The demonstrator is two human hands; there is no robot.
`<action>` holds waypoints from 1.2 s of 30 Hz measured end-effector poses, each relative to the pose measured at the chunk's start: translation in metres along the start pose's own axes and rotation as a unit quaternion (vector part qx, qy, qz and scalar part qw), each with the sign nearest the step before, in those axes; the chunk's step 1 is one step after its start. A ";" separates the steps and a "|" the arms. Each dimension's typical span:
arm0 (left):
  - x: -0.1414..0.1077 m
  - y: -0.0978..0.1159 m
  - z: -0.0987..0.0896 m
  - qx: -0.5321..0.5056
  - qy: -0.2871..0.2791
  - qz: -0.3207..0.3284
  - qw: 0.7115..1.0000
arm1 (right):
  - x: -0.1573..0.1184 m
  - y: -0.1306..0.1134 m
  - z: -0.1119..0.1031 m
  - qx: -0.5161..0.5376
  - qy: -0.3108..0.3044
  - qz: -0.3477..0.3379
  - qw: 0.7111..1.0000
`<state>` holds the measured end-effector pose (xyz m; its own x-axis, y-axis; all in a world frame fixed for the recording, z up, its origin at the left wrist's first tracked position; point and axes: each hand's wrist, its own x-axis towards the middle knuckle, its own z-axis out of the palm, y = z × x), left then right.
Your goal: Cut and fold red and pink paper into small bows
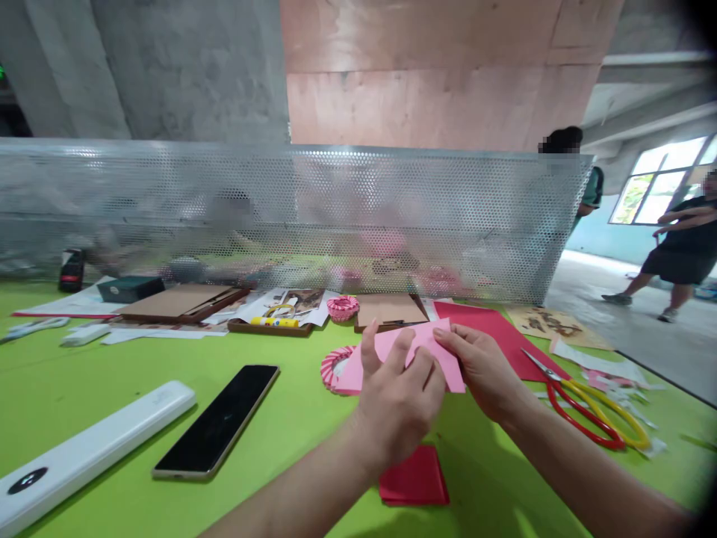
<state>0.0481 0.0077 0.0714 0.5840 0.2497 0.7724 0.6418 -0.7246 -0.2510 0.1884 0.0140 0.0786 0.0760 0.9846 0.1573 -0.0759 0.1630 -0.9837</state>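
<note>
My right hand (487, 366) pinches the right edge of a folded pink paper (452, 373), thumb and fingers closed on it. In front of the paper is my left hand (400, 396), its fingers spread and bent; whether its fingertips grip the sheet cannot be made out. Behind the paper's left end lies a red-and-white striped paper ring (330, 366), partly covered. A small stack of red paper squares (415, 478) rests on the green table below my hands. Scissors (588, 411) with red and yellow handles lie open to the right, near a large red sheet (504, 336).
A black phone (218, 422) and a long white device (101, 456) lie at left. Behind are trays (269, 327), a yellow glue stick (274, 322), a second striped ring (343, 307) and a perforated metal screen (336, 217). Two people stand at right.
</note>
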 end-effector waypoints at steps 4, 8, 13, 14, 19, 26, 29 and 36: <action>0.015 -0.016 -0.011 -0.029 -0.027 -0.027 0.999 | -0.002 -0.005 -0.011 -0.022 0.020 -0.020 0.999; 0.039 -0.035 -0.022 -0.166 -0.010 -0.128 0.978 | -0.012 -0.030 -0.023 -0.171 0.083 -0.179 0.965; 0.059 -0.047 -0.040 -0.409 -0.107 -0.270 0.865 | -0.022 -0.071 -0.020 -0.375 0.061 -0.370 0.848; 0.061 -0.047 -0.044 -0.451 -0.127 -0.288 0.835 | -0.022 -0.077 -0.018 -0.404 0.041 -0.395 0.824; 0.068 -0.049 -0.056 -0.584 -0.172 -0.301 0.734 | -0.015 -0.100 -0.006 -0.477 -0.038 -0.376 0.794; 0.061 -0.058 -0.051 -0.598 -0.233 -0.310 0.702 | -0.007 -0.099 -0.005 -0.501 -0.057 -0.311 0.805; 0.049 -0.065 -0.042 -0.596 -0.260 -0.308 0.694 | -0.003 -0.091 -0.010 -0.489 -0.039 -0.300 0.818; 0.013 -0.076 -0.023 -0.583 -0.262 -0.349 0.686 | -0.001 -0.077 -0.034 -0.427 0.027 -0.252 0.868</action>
<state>-0.0046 0.0513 0.1145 0.6313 0.7718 0.0757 0.2004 -0.2566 0.9455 0.2278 -0.0021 0.1513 -0.0665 0.7934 0.6051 0.7428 0.4443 -0.5009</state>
